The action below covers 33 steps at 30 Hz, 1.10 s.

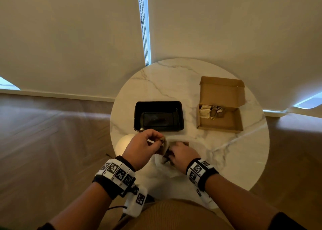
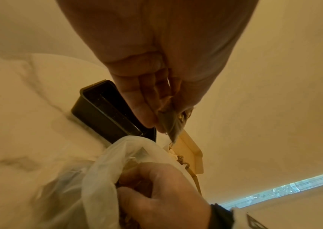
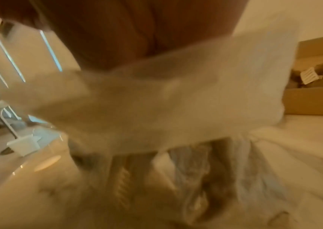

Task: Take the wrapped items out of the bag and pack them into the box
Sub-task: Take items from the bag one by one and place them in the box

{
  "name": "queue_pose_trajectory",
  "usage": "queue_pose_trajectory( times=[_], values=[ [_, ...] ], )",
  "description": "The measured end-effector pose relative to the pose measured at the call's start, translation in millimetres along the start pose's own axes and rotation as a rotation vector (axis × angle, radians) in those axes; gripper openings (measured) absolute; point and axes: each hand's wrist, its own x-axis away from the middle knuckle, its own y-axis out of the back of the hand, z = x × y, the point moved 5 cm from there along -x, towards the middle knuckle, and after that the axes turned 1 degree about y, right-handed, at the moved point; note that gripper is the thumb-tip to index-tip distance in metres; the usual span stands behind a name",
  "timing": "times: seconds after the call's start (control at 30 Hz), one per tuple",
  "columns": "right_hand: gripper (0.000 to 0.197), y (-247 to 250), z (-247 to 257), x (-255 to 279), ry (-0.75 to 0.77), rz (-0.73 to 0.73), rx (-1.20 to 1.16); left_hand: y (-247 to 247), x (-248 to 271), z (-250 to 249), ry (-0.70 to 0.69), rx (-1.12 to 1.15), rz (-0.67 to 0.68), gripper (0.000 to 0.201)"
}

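Current state: the left hand (image 1: 142, 147) pinches a small wrapped item (image 2: 170, 124) between thumb and curled fingers (image 2: 137, 100), holding it above the near tabletop (image 1: 165, 83). The right hand (image 1: 183, 154) is curled into the mouth of the translucent plastic bag (image 2: 105, 167), gripping the film; whether it also grips an item inside cannot be determined, as the right wrist view is blurred.

Locations: the bag lies at 6 o'clock on the round tabletop, directly in front of the person. The open cardboard box (image 1: 221, 123), destination for the items, sits at 2 o'clock, well apart from both hands, with several packed items (image 1: 211, 112) grouped in its left end. A black tray (image 1: 139, 114) sits near the centre, just beyond the left hand.

Risk assessment:
- The pinch covers only the item's upper end; a loose wrapper may slip or unfold during transfer.
- The path to the box passes beside the black tray; a drop there would land the item in the wrong container.
- Thin bag film may cling to the right hand and drag remaining contents off the near edge.
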Motion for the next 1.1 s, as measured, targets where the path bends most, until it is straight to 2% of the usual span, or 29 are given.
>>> queue_pose_trajectory(
  times=[0.1, 0.23, 0.33, 0.47, 0.63, 0.73, 0.87, 0.97, 1.1],
  values=[
    [0.04, -14, 1, -8, -0.003, 0.001, 0.038, 1, 10, 6, 0.02, 0.007, 0.012, 0.017],
    [0.029, -16, 0, -11, -0.022, -0.024, 0.053, 4, 16, 8, 0.026, -0.005, 0.028, 0.017],
    [0.027, -5, -3, -1, -0.053, -0.058, -0.063, 6, 16, 7, 0.027, -0.019, 0.018, 0.016],
    [0.026, 26, -14, 29, -0.063, -0.177, -0.269, 6, 6, 11, 0.045, -0.046, 0.024, 0.016],
    [0.019, 60, -28, 66, 0.002, -0.314, -0.47, -10, -7, 5, 0.043, -0.098, 0.122, 0.019],
    [0.011, 74, -40, 82, -0.028, -0.378, -0.608, -25, -11, -12, -0.019, -0.199, 0.21, 0.017],
    [0.011, 93, -51, 96, 0.009, -0.443, -0.583, -43, -9, -44, -0.144, -0.402, 0.3, 0.015],
    [0.014, 106, -55, 107, 0.057, -0.446, -0.547, -58, -7, -67, -0.255, -0.488, 0.376, 0.015],
    [0.016, 120, -50, 120, 0.153, -0.413, -0.581, -75, -3, -89, -0.297, -0.503, 0.494, 0.011]
  ],
)
